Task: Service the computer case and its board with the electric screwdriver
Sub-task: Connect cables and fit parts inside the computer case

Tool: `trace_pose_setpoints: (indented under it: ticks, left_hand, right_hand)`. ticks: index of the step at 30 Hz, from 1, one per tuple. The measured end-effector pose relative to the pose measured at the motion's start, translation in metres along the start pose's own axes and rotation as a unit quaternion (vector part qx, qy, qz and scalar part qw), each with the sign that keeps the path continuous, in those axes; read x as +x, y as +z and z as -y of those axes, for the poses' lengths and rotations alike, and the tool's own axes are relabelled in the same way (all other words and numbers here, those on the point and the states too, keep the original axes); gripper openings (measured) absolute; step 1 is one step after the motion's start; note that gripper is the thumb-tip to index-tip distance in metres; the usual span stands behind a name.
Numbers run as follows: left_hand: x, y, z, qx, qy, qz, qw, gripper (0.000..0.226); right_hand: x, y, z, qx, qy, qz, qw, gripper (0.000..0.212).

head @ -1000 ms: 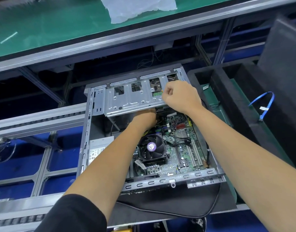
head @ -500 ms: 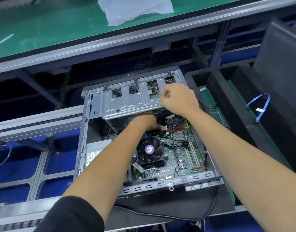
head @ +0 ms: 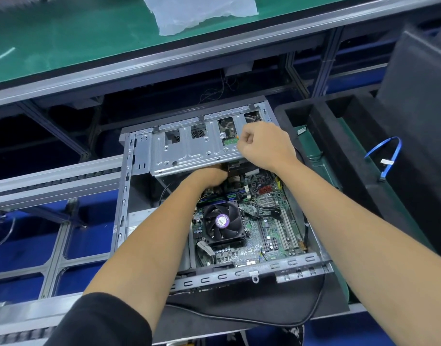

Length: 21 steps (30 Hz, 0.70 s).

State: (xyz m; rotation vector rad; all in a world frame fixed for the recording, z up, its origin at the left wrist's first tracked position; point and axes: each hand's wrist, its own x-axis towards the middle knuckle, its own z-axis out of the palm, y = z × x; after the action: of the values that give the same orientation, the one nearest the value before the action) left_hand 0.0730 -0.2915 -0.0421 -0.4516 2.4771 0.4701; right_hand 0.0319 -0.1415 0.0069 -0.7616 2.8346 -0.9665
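The open computer case (head: 124, 196) lies on its side on a black mat. Inside it the green board (head: 269, 221) shows, with a black fan (head: 223, 222) on it. A grey metal drive cage (head: 189, 151) spans the far end of the case. My right hand (head: 263, 144) is a fist at the cage's right end, fingers curled at its near edge. My left hand (head: 209, 176) reaches under the cage above the board, its fingers hidden beneath the metal. No electric screwdriver is in view.
A black foam tray (head: 321, 136) stands right of the case, with a blue cable (head: 389, 156) on the dark block beside it. A black cord (head: 301, 318) loops across the mat in front. Conveyor rails (head: 52, 181) run at left. A clear plastic bag (head: 202, 11) lies on the green bench behind.
My left hand drew back slightly from under the cage, then pushed in again so its fingers are hidden. My right hand stayed at the cage's right end.
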Motion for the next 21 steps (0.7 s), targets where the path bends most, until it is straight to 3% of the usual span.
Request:
trace_pose_setpoints:
  ticks: [5,11,21]
  left_hand:
    - [0.002,0.006,-0.003,0.049,0.026,-0.057,0.997,0.003]
    - [0.003,0.01,-0.007,0.108,0.016,-0.06,0.992,0.028]
    - [0.012,0.015,-0.01,0.098,-0.013,-0.069,0.993,0.016]
  right_hand:
    - [0.0,0.0,0.001,0.0,0.002,0.003,1.0,0.011]
    - [0.0,0.0,0.001,0.004,0.002,0.001,1.0,0.011]
    - [0.0,-0.001,0.001,0.009,0.006,0.007,1.0,0.012]
